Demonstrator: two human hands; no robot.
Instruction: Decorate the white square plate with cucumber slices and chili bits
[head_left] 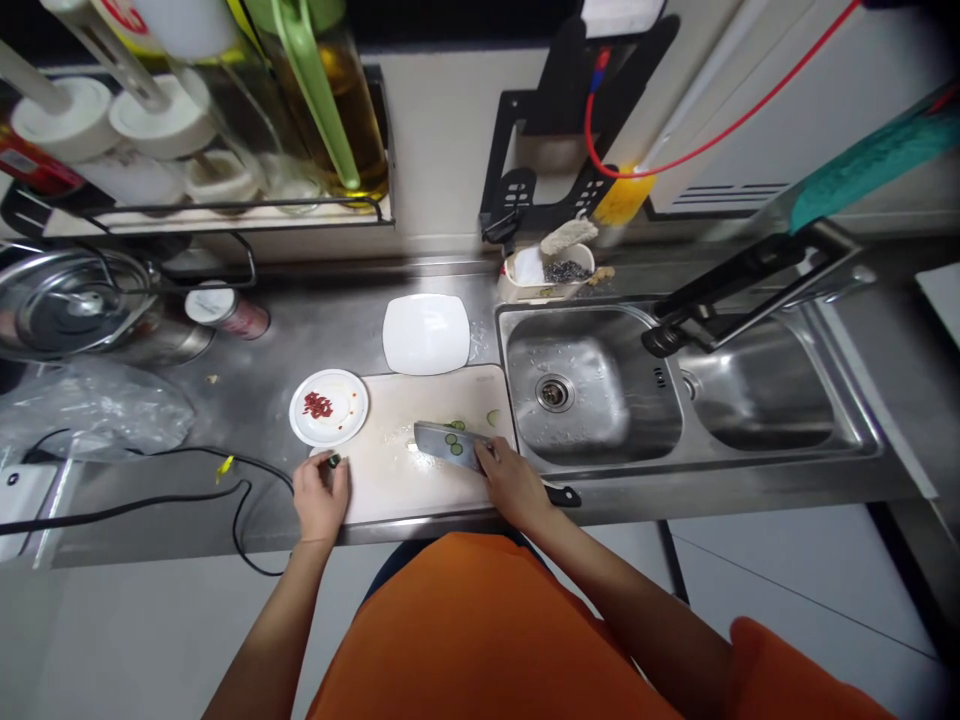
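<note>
My right hand (514, 484) grips a broad kitchen knife (441, 442) by its handle, the blade tilted over the cutting board (390, 400). A few thin cucumber slices (454, 443) cling to the blade, and another slice (493, 416) lies on the board near its right edge. At the board's left edge, my left hand (321, 492) has its fingers closed around a small dark green cucumber piece (334, 460), mostly hidden by the fingers. Just beyond that hand sits a round white plate (351, 430) bearing chopped red bits (317, 405).
A squarish white plate (426, 334) stands behind the board. To the right is a double steel sink (592, 400) with a black faucet (712, 295). Cables (187, 497) and a plastic bag (97, 405) lie left. Bottles (352, 110) fill a rack above.
</note>
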